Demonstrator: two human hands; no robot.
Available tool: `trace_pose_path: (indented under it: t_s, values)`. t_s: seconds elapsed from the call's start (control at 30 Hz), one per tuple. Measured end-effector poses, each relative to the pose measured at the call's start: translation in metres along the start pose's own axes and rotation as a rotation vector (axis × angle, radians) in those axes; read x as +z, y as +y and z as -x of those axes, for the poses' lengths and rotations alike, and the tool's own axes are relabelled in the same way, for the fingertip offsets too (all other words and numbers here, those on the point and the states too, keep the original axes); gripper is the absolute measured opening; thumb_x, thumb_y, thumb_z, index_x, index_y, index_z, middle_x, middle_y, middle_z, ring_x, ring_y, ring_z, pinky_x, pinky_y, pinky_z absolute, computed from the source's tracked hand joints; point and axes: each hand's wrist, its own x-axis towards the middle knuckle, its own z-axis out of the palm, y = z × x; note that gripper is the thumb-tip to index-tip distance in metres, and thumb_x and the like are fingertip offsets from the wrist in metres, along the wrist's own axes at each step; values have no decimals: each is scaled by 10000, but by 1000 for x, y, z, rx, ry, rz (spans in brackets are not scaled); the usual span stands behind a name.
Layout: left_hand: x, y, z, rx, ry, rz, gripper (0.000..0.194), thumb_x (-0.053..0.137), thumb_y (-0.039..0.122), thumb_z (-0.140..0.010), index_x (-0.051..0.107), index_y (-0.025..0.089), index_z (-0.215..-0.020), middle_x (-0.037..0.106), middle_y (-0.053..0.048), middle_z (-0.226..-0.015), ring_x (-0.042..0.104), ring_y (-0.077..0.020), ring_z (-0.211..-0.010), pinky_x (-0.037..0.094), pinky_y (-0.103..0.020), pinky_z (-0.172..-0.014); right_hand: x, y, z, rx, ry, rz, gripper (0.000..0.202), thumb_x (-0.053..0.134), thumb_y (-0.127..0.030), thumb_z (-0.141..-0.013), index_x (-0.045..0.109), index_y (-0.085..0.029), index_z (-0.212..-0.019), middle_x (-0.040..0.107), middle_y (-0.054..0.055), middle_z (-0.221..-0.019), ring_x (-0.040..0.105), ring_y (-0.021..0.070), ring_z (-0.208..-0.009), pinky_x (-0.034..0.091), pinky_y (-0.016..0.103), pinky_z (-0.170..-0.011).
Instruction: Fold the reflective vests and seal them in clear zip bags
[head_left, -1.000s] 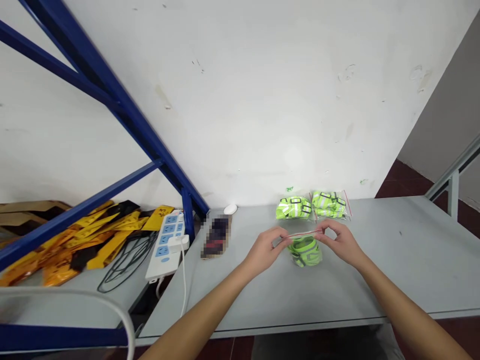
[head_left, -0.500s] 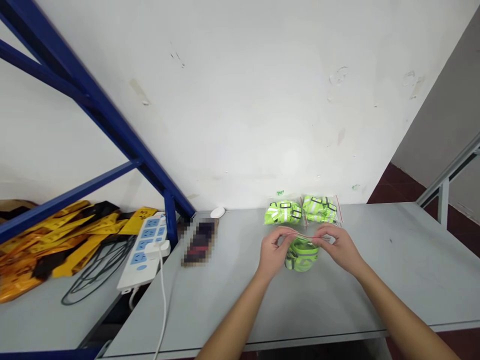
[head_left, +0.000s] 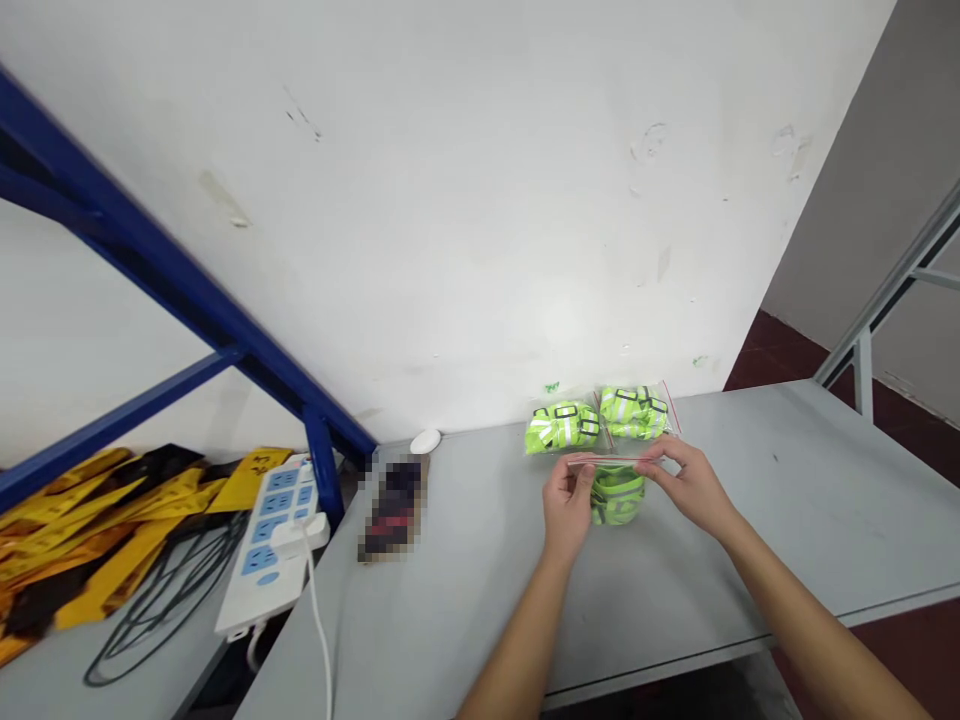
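A clear zip bag point(head_left: 618, 497) with a bright green reflective strap bundle inside hangs between my hands, its red-lined top edge stretched flat. My left hand point(head_left: 568, 503) pinches the left end of that edge. The right end is pinched between the thumb and fingers of my right hand point(head_left: 688, 485). Just behind, against the wall, lie two more bagged green bundles with black buckles, a left one point(head_left: 564, 427) and a right one point(head_left: 634, 412).
On the grey table point(head_left: 465, 600) are a blurred-out flat object point(head_left: 394, 508) and a white oval item point(head_left: 425, 442). A white power strip point(head_left: 266, 545), dark cable and yellow-black packages point(head_left: 127, 530) lie left, beside a blue metal frame point(head_left: 195, 305).
The bag's top edge has gone from curved and slightly parted to straight and flat. My left hand has turned more upright. The whole view has shifted and tilted a little.
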Motion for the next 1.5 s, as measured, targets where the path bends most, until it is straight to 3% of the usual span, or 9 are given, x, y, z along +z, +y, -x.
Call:
trace_pose_path:
  t_s: [0.2,0.43,0.57,0.7,0.9,1.03,1.23,1.5]
  values:
    - [-3,1,1,12,5,69,285,582,447,-878,644,170,-907,720,-75,-972,666,-175,-885,512,-292,-805,-2,1,-9,-35,1,50,294,611,-418,-856,575,-208,-654,572,1,-689,551,174,-695,423,302,-670]
    - [-4,-2,0,7,30,170,222,612,403,-869,582,184,-891,689,-77,-1074,662,-176,-934,519,-303,-808,-6,-7,-17,-56,-80,164,199,644,-437,-834,681,-241,-843,643,28,-901,605,202,-873,449,354,-827]
    - [-5,-5,0,30,14,197,194,650,367,-844,599,181,-863,691,-74,-1004,659,-183,-923,516,-322,-821,2,-16,-16,-84,-132,322,170,642,-420,-845,679,-273,-921,661,18,-972,616,214,-951,270,517,-1046]
    - [-5,-4,0,113,11,198,159,675,330,-826,624,181,-806,687,-59,-905,651,-181,-902,514,-320,-817,12,-29,-17,-153,-110,417,109,629,-370,-867,678,-289,-920,663,1,-967,613,200,-970,90,579,-1096]
    - [-1,1,5,175,-21,128,191,650,365,-840,645,178,-880,656,-62,-909,631,-178,-897,512,-293,-799,19,-46,-23,-252,-143,472,97,594,-315,-898,678,-270,-886,661,-7,-908,621,168,-902,57,565,-1113]
    - [-1,2,7,167,49,125,170,637,347,-853,606,183,-822,620,-32,-873,615,-143,-821,502,-244,-725,19,-52,-25,-249,-197,514,148,558,-297,-917,665,-239,-833,657,4,-884,627,170,-870,75,601,-1103]
    - [-2,5,7,209,53,75,155,627,330,-858,619,181,-814,637,-40,-855,621,-163,-852,505,-277,-773,18,-59,-24,-216,-286,481,147,532,-269,-929,635,-220,-837,638,1,-861,623,154,-843,126,587,-1108]
    - [0,13,8,259,142,15,175,608,331,-862,600,178,-776,631,-46,-827,632,-174,-818,519,-295,-752,16,-55,-17,-259,-229,542,190,472,-234,-946,604,-215,-811,636,7,-821,617,161,-797,105,626,-1107]
